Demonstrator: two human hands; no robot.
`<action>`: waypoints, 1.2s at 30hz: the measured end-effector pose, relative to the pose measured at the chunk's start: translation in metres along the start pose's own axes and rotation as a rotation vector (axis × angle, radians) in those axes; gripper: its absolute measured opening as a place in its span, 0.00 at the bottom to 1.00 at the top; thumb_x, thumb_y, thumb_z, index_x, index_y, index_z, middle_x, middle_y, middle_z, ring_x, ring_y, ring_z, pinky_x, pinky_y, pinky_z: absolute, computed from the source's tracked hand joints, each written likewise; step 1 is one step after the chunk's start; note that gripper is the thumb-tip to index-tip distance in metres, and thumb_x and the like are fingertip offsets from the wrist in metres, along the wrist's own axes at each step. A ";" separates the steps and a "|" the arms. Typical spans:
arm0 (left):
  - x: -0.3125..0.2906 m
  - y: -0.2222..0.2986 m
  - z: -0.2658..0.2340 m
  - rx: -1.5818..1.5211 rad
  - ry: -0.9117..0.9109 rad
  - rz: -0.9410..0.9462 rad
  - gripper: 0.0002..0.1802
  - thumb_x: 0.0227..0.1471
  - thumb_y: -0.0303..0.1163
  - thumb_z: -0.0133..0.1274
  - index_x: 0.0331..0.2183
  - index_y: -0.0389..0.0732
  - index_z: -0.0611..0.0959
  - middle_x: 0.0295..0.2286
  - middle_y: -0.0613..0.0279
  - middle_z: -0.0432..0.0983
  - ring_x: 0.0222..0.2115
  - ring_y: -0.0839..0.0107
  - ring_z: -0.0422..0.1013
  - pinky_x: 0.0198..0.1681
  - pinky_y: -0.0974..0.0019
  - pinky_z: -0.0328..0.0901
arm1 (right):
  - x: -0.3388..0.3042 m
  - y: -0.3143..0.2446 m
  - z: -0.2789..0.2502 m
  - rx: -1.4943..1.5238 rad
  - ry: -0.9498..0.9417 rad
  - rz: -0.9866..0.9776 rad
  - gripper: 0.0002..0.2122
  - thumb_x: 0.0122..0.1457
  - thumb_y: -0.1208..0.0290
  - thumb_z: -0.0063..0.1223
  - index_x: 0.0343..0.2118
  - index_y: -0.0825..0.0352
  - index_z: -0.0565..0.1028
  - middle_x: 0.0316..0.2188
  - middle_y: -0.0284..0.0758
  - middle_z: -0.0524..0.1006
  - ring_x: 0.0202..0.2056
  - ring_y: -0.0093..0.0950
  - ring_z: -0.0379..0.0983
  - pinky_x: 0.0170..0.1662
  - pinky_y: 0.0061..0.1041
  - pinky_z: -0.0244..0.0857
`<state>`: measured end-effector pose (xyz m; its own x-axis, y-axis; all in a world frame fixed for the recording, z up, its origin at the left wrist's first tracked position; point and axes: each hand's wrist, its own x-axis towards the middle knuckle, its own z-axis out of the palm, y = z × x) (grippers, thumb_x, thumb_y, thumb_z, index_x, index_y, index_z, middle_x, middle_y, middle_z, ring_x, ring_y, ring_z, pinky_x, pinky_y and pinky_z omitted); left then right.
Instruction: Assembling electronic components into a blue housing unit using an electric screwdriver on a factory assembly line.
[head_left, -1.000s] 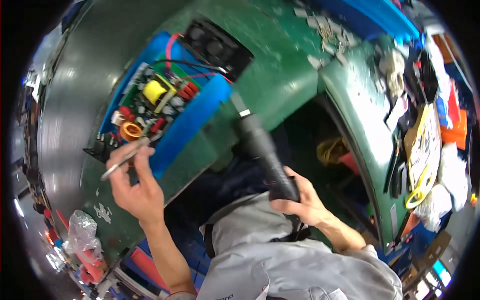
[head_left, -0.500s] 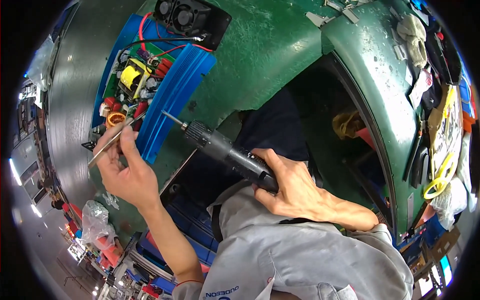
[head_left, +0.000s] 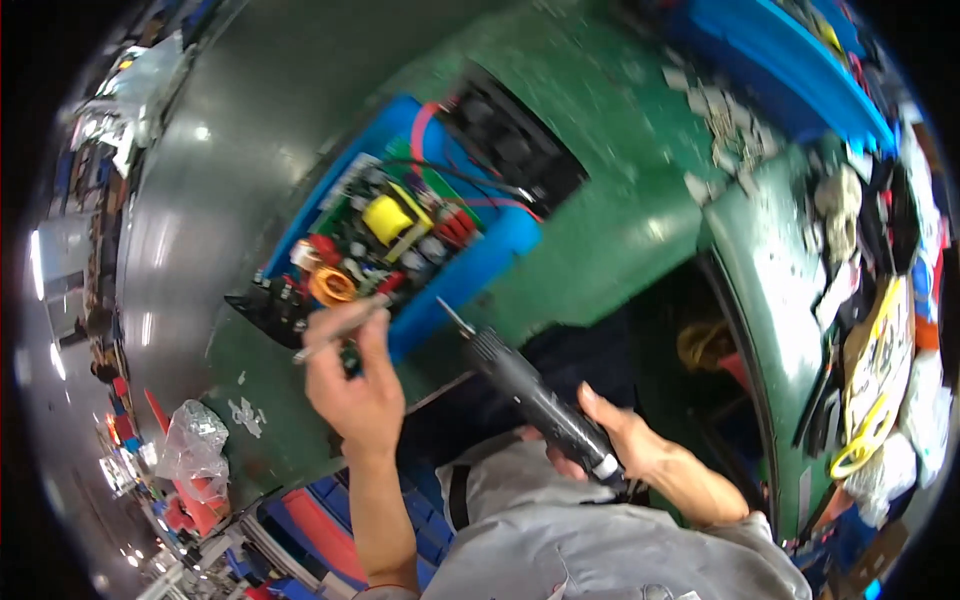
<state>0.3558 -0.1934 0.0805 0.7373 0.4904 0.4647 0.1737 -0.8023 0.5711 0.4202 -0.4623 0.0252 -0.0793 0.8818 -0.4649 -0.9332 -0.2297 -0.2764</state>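
On the counter (head_left: 640, 228), near its front edge, lies an open blue case (head_left: 470, 272) packed with a circuit board (head_left: 368, 262), a yellow block (head_left: 388, 220) and a copper-coloured ring (head_left: 330, 286). A black fan panel (head_left: 515, 135) sits beside its far end, joined by red and black wires that cross the opening. The left hand (head_left: 357, 392) pinches tweezers (head_left: 340, 328) over the near end, hiding part of it. The right hand (head_left: 628, 442) grasps a black power screwdriver (head_left: 535, 398), tip just short of the case's wall.

Toward the counter's far right corner is a blue bin (head_left: 780, 55), its contents mostly cut off, with small pale pieces (head_left: 735, 125) before it. A clear bag (head_left: 195, 440) is by the left corner.

Half a second ago, the right hand covered the screwdriver's rear end; now that end shows and the thumb stands raised.
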 end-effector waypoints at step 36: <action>0.033 0.022 -0.045 0.092 -0.326 0.123 0.16 0.50 0.22 0.57 0.44 0.38 0.82 0.37 0.60 0.77 0.32 0.63 0.72 0.34 0.64 0.68 | -0.016 -0.005 0.045 -0.553 0.414 -0.113 0.44 0.59 0.29 0.37 0.53 0.76 0.70 0.27 0.35 0.77 0.26 0.21 0.71 0.31 0.20 0.63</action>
<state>0.3543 -0.1797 0.1389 0.9232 0.2659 0.2774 0.1179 -0.8831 0.4542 0.4098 -0.4568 0.0721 0.2507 0.7084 -0.6598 -0.6039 -0.4183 -0.6785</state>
